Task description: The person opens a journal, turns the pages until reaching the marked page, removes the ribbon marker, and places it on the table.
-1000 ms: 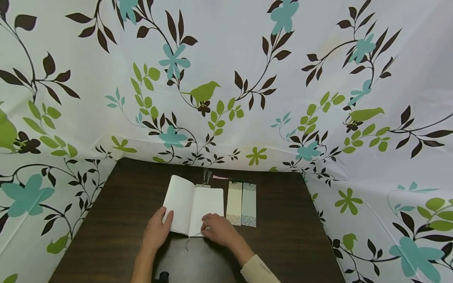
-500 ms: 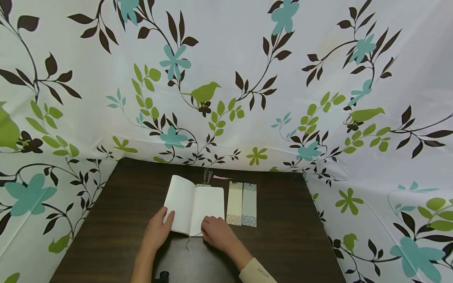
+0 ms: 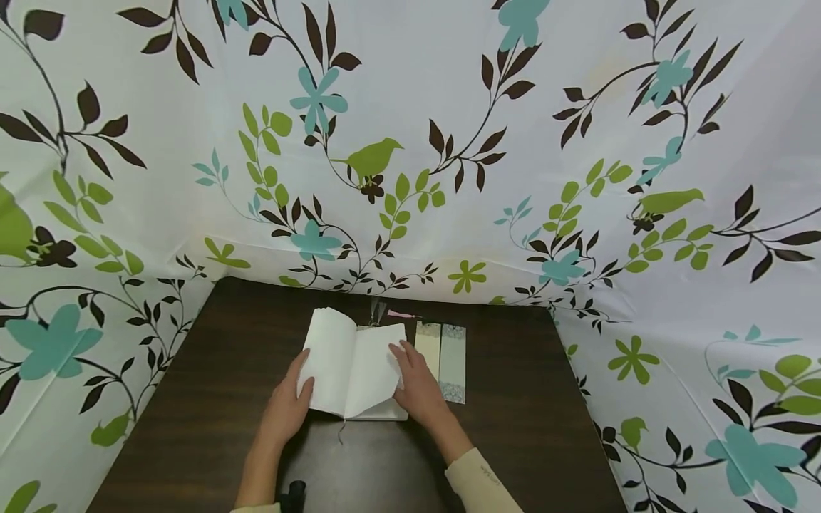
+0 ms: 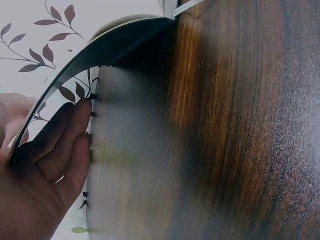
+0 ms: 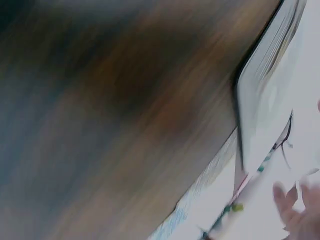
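Observation:
An open notebook (image 3: pixel 328 367) with blank white pages and a dark cover lies on the table. My left hand (image 3: pixel 286 402) grips its left side. In the left wrist view, that hand's fingers (image 4: pixel 75 135) are behind the dark cover (image 4: pixel 132 42). At the right page's outer edge is my right hand (image 3: pixel 420 388), holding a lifted leaf (image 3: pixel 375 370) whose lower corner stands up off the pages beneath. Fingertips of this hand (image 5: pixel 297 212) appear blurred in the right wrist view. A thin ribbon (image 3: pixel 341 432) hangs from the notebook's lower spine.
Two patterned bookmarks, one cream (image 3: pixel 427 336) and one pale green (image 3: pixel 452 363), lie right of the notebook, partly behind my right hand. A pink tassel (image 3: pixel 402 314) lies above them. Floral cloth (image 3: pixel 468 235) rises behind the dark table (image 3: pixel 526 399).
My right hand has moved from the right page's lower corner up and right to its outer edge, and a leaf has come up with it. My left hand keeps its grip.

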### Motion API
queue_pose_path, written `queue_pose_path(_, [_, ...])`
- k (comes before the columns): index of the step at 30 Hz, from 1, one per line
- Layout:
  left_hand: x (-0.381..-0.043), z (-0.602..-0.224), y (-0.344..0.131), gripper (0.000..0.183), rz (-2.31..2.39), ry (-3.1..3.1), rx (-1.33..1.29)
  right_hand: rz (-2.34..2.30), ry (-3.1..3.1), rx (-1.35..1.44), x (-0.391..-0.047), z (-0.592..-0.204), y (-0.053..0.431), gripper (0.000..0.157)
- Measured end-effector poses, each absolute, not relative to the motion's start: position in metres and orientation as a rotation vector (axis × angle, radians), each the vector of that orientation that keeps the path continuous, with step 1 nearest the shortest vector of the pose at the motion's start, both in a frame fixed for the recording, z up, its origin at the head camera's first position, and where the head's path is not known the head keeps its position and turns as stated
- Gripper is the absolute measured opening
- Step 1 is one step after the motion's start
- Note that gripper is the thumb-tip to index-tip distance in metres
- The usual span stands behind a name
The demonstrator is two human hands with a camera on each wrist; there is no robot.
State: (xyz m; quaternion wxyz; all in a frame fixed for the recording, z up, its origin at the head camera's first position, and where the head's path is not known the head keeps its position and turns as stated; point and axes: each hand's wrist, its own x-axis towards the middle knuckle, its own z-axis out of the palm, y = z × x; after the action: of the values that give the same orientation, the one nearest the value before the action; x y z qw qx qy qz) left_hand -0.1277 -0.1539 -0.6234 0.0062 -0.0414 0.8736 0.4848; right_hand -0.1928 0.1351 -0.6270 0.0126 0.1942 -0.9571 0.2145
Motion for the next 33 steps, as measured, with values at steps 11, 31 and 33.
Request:
queue_pose_path(11, [-0.134,-0.617,-0.161,0.066,1.511,2.606,-0.201,0.919,-2.984,0.735,-0.171,-0.624,0.092,0.063])
queue_pose_path(31, [-0.129,-0.611,-0.156,0.066,1.499,2.643,-0.18,0.684,-3.036,1.033,-0.152,-0.631,0.076,0.049])
queue_pose_path(33, [-0.128,-0.612,-0.156,0.066,1.487,2.642,-0.185,0.666,-3.04,0.994,-0.152,-0.63,0.079,0.047])
